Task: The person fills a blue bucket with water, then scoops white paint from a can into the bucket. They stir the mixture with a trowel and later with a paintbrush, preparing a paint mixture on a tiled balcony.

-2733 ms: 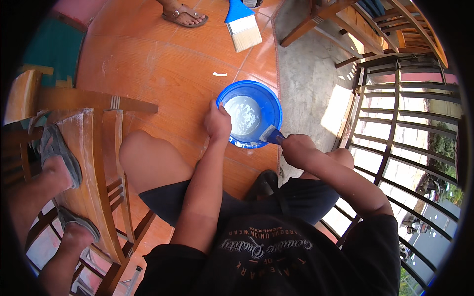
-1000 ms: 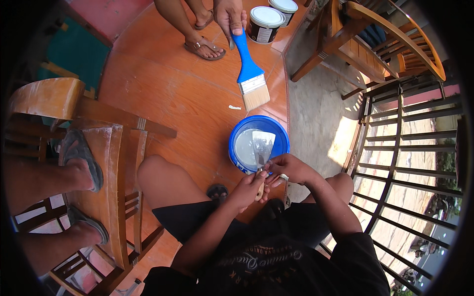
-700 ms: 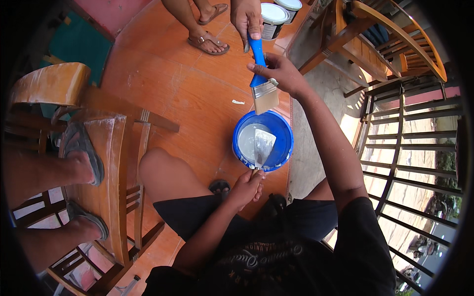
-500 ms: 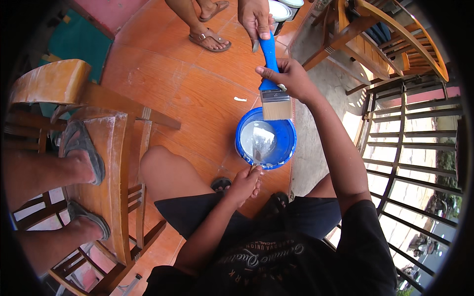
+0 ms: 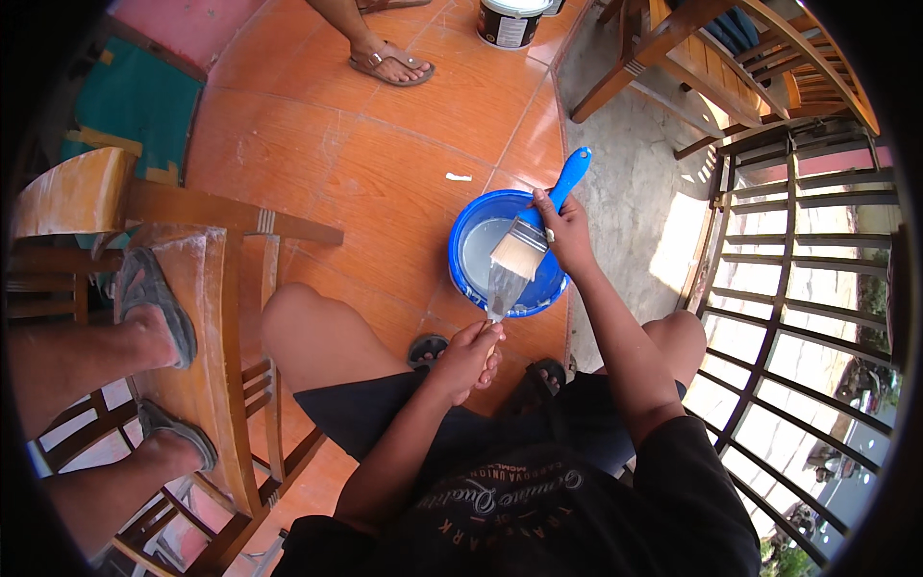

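A blue bucket [image 5: 455, 258] with whitish liquid [image 5: 478, 248] in it stands on the tiles between my knees. My right hand [image 5: 569, 234] grips a wide paintbrush [image 5: 528, 234] low on its blue handle, close to the metal ferrule. The brush is tilted over the bucket, its pale bristles pointing down to the left. My left hand [image 5: 467, 363] is closed round the handle of a putty knife [image 5: 504, 296], which the fingers mostly hide. Its smeared metal blade reaches up over the bucket's near rim. Bristles and blade overlap in view; I cannot tell whether they touch.
A second person's feet in sandals stand on a wooden chair [image 5: 207, 317] at my left. Another person's sandalled foot [image 5: 392, 65] is at the far side, near a paint tub [image 5: 510, 23]. A white scrap [image 5: 459, 177] lies on the floor. A metal railing [image 5: 769, 288] runs along the right.
The other person's hand has let go of the brush handle and left the view. My right hand has brought the brush nearer, tilting it over the bucket. My left hand stays nearly in place.
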Demonstrator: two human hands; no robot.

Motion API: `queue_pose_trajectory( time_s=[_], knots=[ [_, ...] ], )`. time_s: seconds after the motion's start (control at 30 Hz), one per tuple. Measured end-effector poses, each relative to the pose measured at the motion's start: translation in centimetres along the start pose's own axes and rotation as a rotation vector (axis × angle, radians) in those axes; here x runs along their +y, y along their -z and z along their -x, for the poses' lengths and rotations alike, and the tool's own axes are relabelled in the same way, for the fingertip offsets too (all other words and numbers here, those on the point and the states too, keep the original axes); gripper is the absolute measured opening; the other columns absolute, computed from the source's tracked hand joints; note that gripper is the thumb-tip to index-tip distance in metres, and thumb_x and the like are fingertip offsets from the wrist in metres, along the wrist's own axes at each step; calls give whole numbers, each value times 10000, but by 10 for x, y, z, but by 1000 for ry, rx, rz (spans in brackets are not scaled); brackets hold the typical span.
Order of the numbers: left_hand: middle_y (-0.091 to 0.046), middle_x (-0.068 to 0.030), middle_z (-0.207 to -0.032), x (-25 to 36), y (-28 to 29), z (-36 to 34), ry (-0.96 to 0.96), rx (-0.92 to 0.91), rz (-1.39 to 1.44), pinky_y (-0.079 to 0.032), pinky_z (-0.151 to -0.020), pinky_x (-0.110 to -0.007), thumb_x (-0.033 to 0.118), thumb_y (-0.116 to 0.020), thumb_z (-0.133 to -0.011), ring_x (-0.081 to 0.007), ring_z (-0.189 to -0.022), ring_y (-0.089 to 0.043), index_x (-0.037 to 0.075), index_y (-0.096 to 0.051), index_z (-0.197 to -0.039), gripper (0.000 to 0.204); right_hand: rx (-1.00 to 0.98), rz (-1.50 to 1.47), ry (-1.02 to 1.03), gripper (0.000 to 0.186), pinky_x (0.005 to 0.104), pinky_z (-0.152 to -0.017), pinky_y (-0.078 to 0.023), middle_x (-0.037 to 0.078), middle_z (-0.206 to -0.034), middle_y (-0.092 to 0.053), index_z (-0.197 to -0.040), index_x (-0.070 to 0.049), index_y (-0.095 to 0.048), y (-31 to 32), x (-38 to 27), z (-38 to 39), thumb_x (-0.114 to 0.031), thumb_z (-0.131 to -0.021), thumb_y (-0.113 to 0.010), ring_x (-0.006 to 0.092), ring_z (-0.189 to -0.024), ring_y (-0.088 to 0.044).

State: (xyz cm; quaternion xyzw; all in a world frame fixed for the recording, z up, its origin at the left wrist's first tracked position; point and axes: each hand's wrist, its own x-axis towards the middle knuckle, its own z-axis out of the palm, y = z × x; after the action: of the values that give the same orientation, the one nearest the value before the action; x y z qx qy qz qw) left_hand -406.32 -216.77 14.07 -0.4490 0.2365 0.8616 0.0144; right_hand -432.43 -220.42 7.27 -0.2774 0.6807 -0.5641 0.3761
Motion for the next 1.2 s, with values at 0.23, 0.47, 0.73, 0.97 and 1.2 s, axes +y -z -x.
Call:
queue_pose_trajectory(
  time_s=[0.23, 0.47, 0.73, 0.97, 1.2],
  knots=[
    [-457, 12, -681, -5, 6, 1, 52, 65, -85, -287, -421, -214, 366, -498, -1081, -50, -482, -377, 127, -526, -1057, 242, -10, 3, -3, 316, 251, -677, -462, -18, -811, -665, -938, -48, -696, 3, 3, -5, -359, -995, -696, 63, -728, -567],
    [-646, -221, -874, -8, 1, -1, -364, 489, -906, -509, -775, -493, 301, -494, -1060, -406, -869, -646, 36, -512, -1108, 270, -22, 101, 51, 272, 261, -675, -491, 5, -804, -690, -934, -33, -711, 28, -45, 7, -302, -968, -740, 73, -734, -606],
    [-634, -258, -1061, -1, -12, 4, -554, 589, -1234, -503, -805, -554, 189, -615, -967, -478, -965, -637, 29, -470, -1141, 277, 103, -249, -104, 290, 261, -745, -491, 39, -874, -703, -986, -22, -697, 21, -50, 27, -312, -1000, -695, 87, -796, -607],
    [-638, -220, -1092, 0, -12, 18, -453, 606, -1344, -494, -794, -560, 170, -635, -946, -463, -968, -638, 53, -479, -1121, 262, 149, 5, -56, 328, 261, -664, -463, 7, -805, -667, -886, -38, -679, 14, 14, 15, -348, -986, -714, 77, -714, -556],
    [-636, -222, -1042, 24, -1, 29, -519, 646, -1378, -530, -768, -540, 155, -659, -929, -453, -934, -660, 54, -472, -1144, 303, 40, 233, -72, 362, 293, -728, -520, 60, -876, -729, -997, -15, -737, 39, -6, 8, -374, -957, -738, 112, -787, -649]
  ],
)
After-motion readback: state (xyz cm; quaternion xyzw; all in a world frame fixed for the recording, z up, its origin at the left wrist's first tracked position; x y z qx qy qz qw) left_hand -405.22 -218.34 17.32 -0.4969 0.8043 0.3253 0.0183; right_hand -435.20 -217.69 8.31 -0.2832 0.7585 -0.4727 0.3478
